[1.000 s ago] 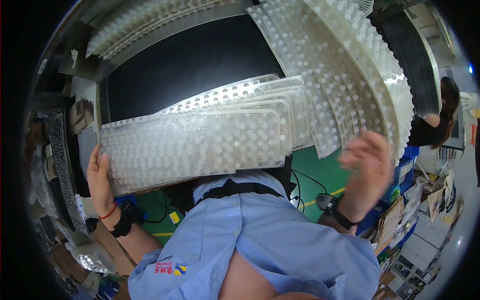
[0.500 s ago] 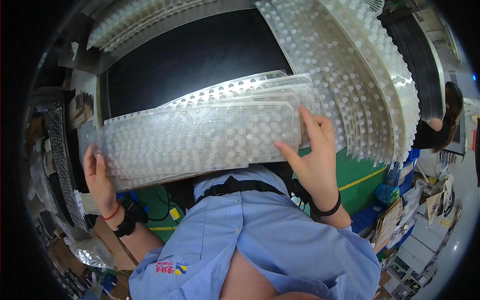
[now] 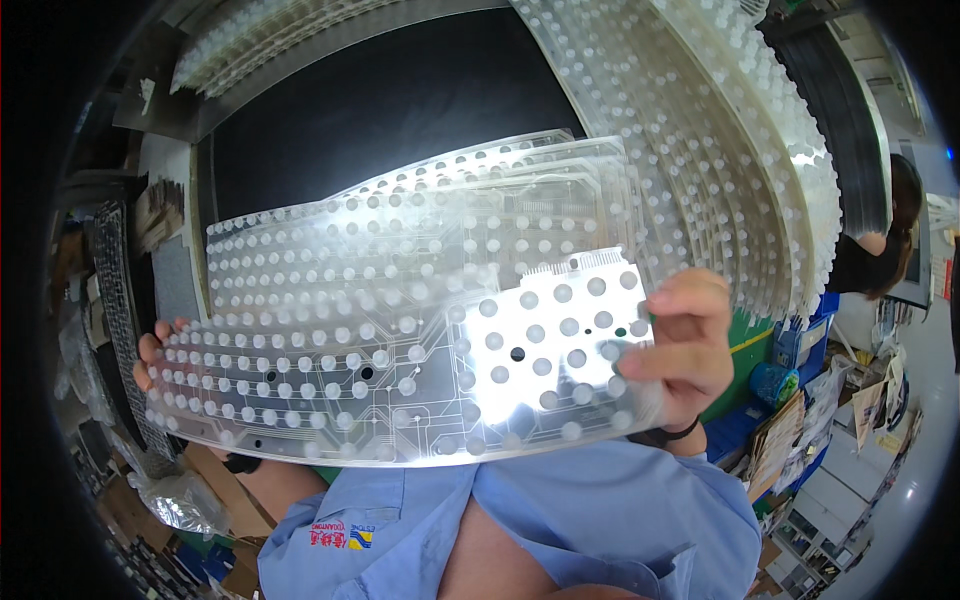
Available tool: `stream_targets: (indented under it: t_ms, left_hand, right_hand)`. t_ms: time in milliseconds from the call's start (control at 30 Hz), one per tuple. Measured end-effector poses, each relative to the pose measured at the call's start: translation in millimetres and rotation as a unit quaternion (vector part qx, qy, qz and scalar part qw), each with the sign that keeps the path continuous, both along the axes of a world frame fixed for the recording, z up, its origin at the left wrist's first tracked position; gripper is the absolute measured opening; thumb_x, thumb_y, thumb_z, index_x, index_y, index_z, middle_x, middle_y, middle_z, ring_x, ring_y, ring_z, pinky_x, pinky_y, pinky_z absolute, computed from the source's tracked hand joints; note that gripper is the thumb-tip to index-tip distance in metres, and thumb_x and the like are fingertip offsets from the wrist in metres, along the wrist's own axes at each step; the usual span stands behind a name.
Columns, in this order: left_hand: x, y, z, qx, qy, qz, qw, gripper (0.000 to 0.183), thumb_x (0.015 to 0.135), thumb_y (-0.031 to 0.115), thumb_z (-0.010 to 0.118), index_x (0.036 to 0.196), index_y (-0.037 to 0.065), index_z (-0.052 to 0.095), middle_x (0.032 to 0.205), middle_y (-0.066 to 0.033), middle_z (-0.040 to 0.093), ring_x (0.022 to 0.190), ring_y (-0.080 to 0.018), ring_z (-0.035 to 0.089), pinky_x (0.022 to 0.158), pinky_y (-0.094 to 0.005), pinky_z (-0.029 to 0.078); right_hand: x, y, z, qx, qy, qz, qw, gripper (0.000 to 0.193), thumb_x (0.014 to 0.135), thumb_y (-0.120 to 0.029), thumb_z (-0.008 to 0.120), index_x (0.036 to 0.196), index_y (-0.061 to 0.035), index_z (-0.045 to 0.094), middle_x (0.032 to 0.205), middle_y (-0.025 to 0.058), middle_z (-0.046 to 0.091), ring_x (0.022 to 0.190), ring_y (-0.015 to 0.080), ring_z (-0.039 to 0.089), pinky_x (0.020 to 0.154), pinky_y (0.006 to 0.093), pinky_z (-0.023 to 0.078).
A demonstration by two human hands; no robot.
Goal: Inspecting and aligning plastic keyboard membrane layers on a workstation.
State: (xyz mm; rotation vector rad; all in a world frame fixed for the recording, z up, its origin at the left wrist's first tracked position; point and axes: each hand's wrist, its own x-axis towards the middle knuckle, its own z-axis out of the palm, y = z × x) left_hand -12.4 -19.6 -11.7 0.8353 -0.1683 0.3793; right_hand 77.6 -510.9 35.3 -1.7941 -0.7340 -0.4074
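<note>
A clear keyboard membrane [image 3: 390,385], dotted with pale round domes and printed with thin traces, is raised in front of my body. Its left end is gripped by my left hand [image 3: 158,350], whose fingertips show at the edge while the sheet covers the rest. At the other end my right hand [image 3: 690,350] pinches the edge between thumb and fingers. Bright light glares off the right half of the sheet. Behind it lies a loose pile of similar membranes [image 3: 340,250], fanned unevenly on the bench.
Beyond the pile is a black work surface [image 3: 400,100]. Tall stacks of domed membranes [image 3: 720,150] line the right, with more membranes [image 3: 270,50] at the back left. Keyboard-like black panels [image 3: 120,310] and plastic wrap [image 3: 180,505] are at left. Another person [image 3: 885,240] sits far right.
The top membrane has been lifted off the pile and tilted up toward me, its near edge now lower in view. Both hands moved with it, the right one outward and down.
</note>
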Motion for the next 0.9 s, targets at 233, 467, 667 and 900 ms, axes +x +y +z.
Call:
stream_targets:
  t_ms: [233,467,667,900]
  left_hand:
    - [9,10,-4,0.321,0.095,0.077,0.939,0.008,0.095,0.009,0.052,0.101,0.009,0.058,0.152,-0.0191,0.032,0.137,-0.0339,0.038,0.113,-0.0448,0.035]
    - [12,5,0,0.274,0.347,0.151,0.884,0.038,0.103,0.017,0.046,0.136,-0.002,0.045,0.134,-0.0147,0.052,0.111,-0.0137,0.055,0.095,-0.0269,0.046]
    - [16,-7,5,0.274,0.346,0.080,0.894,0.046,0.101,0.019,0.049,0.138,-0.006,0.041,0.125,-0.0127,0.057,0.106,-0.0126,0.057,0.097,-0.0248,0.043]
    - [8,8,-1,0.363,0.329,0.078,0.869,0.047,0.096,0.012,0.058,0.137,-0.007,0.044,0.120,-0.0096,0.060,0.105,-0.0127,0.058,0.095,-0.0245,0.043]
  right_hand:
    - [9,8,-16,-0.183,0.019,-0.113,0.976,0.024,0.063,0.000,0.070,0.078,-0.0179,0.074,0.112,0.0069,0.060,0.097,0.0275,0.050,0.084,0.0371,0.038]
    - [7,4,-25,-0.175,0.126,-0.103,0.971,0.027,0.068,0.009,0.065,0.090,-0.0069,0.072,0.098,0.0067,0.061,0.084,0.0237,0.056,0.072,0.0312,0.046]
    - [5,13,-24,-0.116,0.231,-0.143,0.955,0.035,0.078,0.003,0.070,0.112,-0.0018,0.064,0.097,0.0097,0.060,0.071,0.0148,0.057,0.064,0.0256,0.049]
    - [2,15,-22,-0.046,0.325,-0.145,0.933,0.060,0.077,-0.001,0.076,0.130,0.0023,0.051,0.095,0.0070,0.058,0.068,0.0078,0.053,0.060,0.0190,0.045]
